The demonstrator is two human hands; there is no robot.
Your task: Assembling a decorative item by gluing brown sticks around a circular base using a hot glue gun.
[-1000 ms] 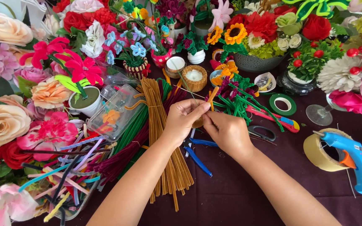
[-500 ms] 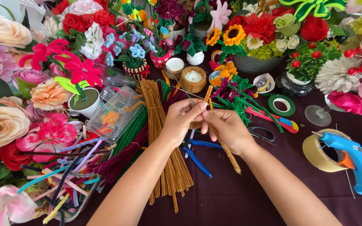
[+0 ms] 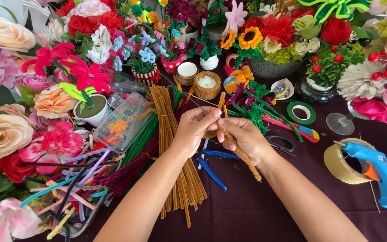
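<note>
My left hand [image 3: 195, 129] and my right hand [image 3: 243, 137] meet over the middle of a dark purple table [image 3: 256, 210], both pinching tan pipe cleaners [image 3: 242, 154]. The twisted stems run from between the fingertips up toward the back and down past my right wrist. My left fingertips close on the upper part, my right fingers wrap the lower part. Beneath my left forearm lies a long bundle of tan pipe cleaners [image 3: 166, 116]. Blue-handled pliers [image 3: 211, 172] rest on the cloth just under both hands.
Artificial flowers crowd the left side and the back. A clear box [image 3: 124, 123] of pipe cleaners sits left of the bundle. Green floral tape [image 3: 302, 112], scissors [image 3: 281, 144], a tape roll [image 3: 342, 162] and a blue glue gun [image 3: 379, 172] lie at the right.
My hands stayed in place while the fingers worked the tan stems; the lower end now sticks out further past my right wrist.
</note>
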